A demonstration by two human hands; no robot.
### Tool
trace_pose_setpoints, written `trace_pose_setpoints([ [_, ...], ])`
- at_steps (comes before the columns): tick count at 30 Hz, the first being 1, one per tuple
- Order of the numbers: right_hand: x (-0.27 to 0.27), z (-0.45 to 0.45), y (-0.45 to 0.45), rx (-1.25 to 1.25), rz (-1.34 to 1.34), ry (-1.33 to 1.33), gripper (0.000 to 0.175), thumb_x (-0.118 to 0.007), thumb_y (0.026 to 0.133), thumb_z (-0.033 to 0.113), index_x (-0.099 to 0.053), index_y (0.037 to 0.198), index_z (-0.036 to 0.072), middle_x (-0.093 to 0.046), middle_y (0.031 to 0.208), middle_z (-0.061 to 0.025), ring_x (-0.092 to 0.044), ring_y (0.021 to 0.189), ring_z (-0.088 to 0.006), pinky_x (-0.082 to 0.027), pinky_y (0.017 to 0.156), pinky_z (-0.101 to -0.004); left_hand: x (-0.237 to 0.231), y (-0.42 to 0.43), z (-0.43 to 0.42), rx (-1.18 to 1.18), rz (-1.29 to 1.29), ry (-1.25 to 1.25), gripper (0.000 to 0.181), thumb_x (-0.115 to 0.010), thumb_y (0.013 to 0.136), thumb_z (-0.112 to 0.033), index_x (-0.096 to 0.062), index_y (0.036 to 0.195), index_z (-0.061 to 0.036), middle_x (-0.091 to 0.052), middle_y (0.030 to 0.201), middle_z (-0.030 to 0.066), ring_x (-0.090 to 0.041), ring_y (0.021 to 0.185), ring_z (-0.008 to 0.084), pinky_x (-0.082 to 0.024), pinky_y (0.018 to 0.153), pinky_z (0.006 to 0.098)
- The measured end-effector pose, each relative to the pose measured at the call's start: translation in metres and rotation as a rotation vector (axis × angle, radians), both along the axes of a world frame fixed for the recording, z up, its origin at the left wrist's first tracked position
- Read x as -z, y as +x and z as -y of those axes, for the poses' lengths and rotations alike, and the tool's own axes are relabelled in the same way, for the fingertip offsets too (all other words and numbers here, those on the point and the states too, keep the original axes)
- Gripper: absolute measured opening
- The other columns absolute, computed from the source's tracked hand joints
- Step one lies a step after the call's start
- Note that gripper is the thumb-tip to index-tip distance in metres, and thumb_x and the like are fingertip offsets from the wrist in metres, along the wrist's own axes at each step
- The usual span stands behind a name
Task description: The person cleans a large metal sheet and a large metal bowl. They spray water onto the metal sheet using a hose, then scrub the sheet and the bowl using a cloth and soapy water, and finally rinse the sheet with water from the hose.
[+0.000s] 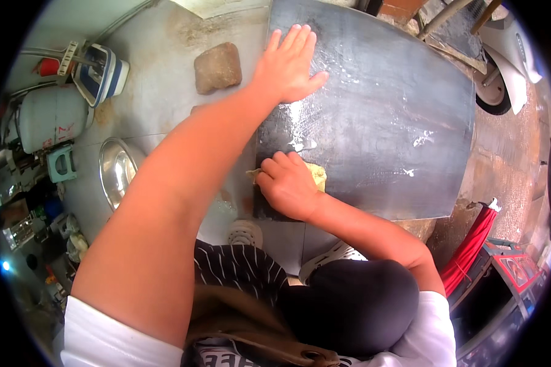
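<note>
A large dark flat panel (372, 114) lies before me, its surface wet with streaks and patches of white foam. Palm down, my left hand (289, 64) rests on the panel's far left part with its fingers spread and holds nothing. Closer to me, my right hand (287, 186) presses a crumpled yellow cloth or sponge (319, 175) onto the near left corner. Most of that yellow piece is hidden under the hand. White foam (303, 145) lies just beyond my right hand.
On the tiled floor to the left are a brown stone block (218, 69) and a shiny metal basin (112, 169), partly behind my left arm. A gas cylinder (53, 114) stands farther left. A folded red umbrella (470, 247) and a wheel (493, 87) are at the right.
</note>
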State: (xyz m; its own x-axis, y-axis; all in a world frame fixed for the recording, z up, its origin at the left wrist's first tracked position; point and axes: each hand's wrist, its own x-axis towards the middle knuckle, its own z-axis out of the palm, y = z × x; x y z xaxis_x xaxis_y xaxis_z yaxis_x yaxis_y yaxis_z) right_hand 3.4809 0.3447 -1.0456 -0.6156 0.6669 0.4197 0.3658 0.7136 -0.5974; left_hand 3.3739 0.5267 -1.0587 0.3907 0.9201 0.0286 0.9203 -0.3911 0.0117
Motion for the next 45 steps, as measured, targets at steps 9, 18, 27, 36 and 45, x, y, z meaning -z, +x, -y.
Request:
trace_pose_setpoints([
  [9, -0.003, -0.051, 0.046, 0.277, 0.159, -0.188, 0.054, -0.075, 0.080, 0.030, -0.059, 0.126, 0.006, -0.053, 0.131, -0.0226, -0.049, 0.122, -0.0397, -0.037, 0.103, -0.0511, -0.028, -0.031, -0.002, 0.107, 0.139, -0.146, 0.061, -0.060, 0.089, -0.036, -0.049, 0.143, -0.0091, -0.044, 0.149, 0.0168, -0.039, 0.139, 0.0348, -0.028, 0.113, 0.0535],
  [18, 0.001, 0.034, 0.025, -0.421, 0.081, 0.141, 0.039, -0.069, 0.078, 0.022, -0.067, 0.115, 0.007, -0.059, 0.128, -0.0163, -0.053, 0.122, -0.0394, -0.038, 0.104, -0.0588, 0.000, -0.015, 0.044, -0.077, 0.410, -0.045, 0.064, -0.056, 0.094, -0.032, -0.040, 0.146, 0.0016, -0.027, 0.158, 0.0222, -0.018, 0.150, 0.0374, -0.016, 0.121, 0.0501],
  [27, -0.026, -0.078, -0.015, -0.361, 0.093, 0.111, 0.034, -0.073, 0.070, 0.020, -0.072, 0.101, 0.006, -0.064, 0.115, -0.0138, -0.053, 0.119, -0.0386, -0.032, 0.110, -0.0584, -0.055, -0.025, 0.016, -0.196, 0.452, -0.433, 0.066, -0.043, 0.101, -0.042, -0.038, 0.144, 0.0079, -0.034, 0.153, 0.0265, -0.028, 0.145, 0.0386, -0.025, 0.118, 0.0474],
  [36, -0.022, -0.211, -0.008, -0.132, 0.168, 0.225, 0.028, -0.067, 0.079, 0.021, -0.070, 0.102, 0.004, -0.060, 0.126, -0.0204, -0.047, 0.129, -0.0416, -0.027, 0.114, -0.0569, -0.045, -0.012, 0.075, -0.694, 0.749, 0.256, 0.066, -0.049, 0.101, -0.038, -0.032, 0.145, 0.0078, -0.038, 0.147, 0.0303, -0.041, 0.133, 0.0456, -0.031, 0.112, 0.0494],
  [45, -0.017, -0.268, -0.026, 0.255, 0.284, 0.045, 0.028, -0.057, 0.093, 0.019, -0.067, 0.113, 0.002, -0.051, 0.142, -0.0215, -0.041, 0.135, -0.0425, -0.028, 0.115, -0.0549, -0.020, 0.005, 0.152, -0.571, 0.520, -0.113, 0.073, -0.053, 0.098, -0.026, -0.015, 0.153, 0.0054, -0.026, 0.156, 0.0270, -0.044, 0.132, 0.0422, -0.036, 0.111, 0.0449],
])
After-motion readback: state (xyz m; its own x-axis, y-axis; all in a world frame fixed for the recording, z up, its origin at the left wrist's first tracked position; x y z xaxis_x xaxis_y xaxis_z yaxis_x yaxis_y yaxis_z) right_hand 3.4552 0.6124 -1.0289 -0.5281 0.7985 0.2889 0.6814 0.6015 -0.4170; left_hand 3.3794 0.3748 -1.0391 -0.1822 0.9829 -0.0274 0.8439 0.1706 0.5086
